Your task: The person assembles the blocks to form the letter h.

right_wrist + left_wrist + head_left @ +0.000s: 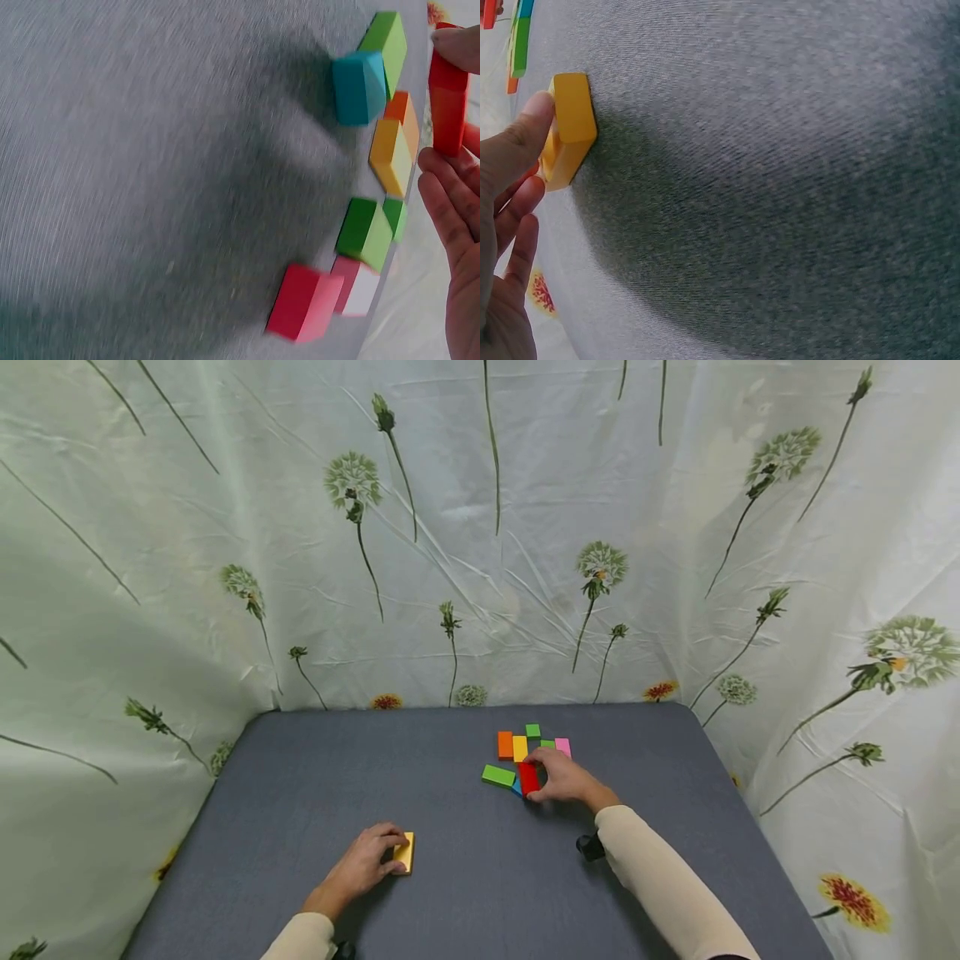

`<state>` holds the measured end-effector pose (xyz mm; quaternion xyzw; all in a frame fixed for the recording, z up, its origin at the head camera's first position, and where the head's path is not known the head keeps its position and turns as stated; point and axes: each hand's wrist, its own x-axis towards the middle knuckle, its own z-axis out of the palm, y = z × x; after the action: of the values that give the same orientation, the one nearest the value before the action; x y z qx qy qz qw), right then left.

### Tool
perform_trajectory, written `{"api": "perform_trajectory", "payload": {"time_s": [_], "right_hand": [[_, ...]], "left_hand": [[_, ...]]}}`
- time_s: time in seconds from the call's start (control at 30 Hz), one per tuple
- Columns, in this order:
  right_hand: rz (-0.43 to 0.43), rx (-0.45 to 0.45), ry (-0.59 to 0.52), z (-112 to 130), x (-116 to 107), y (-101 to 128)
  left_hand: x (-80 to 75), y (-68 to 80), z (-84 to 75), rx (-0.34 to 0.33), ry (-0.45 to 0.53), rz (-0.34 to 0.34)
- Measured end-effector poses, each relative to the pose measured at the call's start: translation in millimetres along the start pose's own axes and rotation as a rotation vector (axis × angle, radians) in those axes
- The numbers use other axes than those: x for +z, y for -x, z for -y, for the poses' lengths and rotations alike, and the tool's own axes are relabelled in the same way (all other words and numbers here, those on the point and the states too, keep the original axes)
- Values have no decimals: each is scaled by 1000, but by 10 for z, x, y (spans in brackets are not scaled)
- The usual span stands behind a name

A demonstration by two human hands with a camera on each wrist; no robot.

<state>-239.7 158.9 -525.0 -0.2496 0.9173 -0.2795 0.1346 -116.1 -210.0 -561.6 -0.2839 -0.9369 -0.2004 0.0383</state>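
Observation:
My left hand (365,858) is at a yellow block (404,853) lying on the table's near left part, thumb and fingers at its two ends. In the left wrist view the thumb touches the yellow block (575,109), and part of the grip is hidden behind it. Farther back on the right, my right hand (564,777) pinches a red block (529,779) between thumb and fingertips. The right wrist view shows this red block (449,105) held above the table. Below and beside it are a blue block (358,88) and a long green block (498,776).
Behind the right hand stand an orange block (506,745), another yellow block (520,748), a small green block (533,731) and a pink block (562,747). A crimson block (305,302) shows in the right wrist view. Flowered cloth (480,568) hangs around the grey table (337,760).

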Motion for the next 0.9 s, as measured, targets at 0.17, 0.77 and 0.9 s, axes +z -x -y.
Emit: {"api": "perform_trajectory", "payload": {"time_s": [0.17, 0.77, 0.9], "right_hand": [[-11, -28, 1, 122, 84, -103], [60, -161, 57, 687, 465, -580], [62, -163, 86, 845, 547, -677]], "left_hand": [[2, -15, 19, 17, -12, -2], [51, -18, 53, 54, -1, -59], [41, -31, 52, 50, -7, -57]]}}
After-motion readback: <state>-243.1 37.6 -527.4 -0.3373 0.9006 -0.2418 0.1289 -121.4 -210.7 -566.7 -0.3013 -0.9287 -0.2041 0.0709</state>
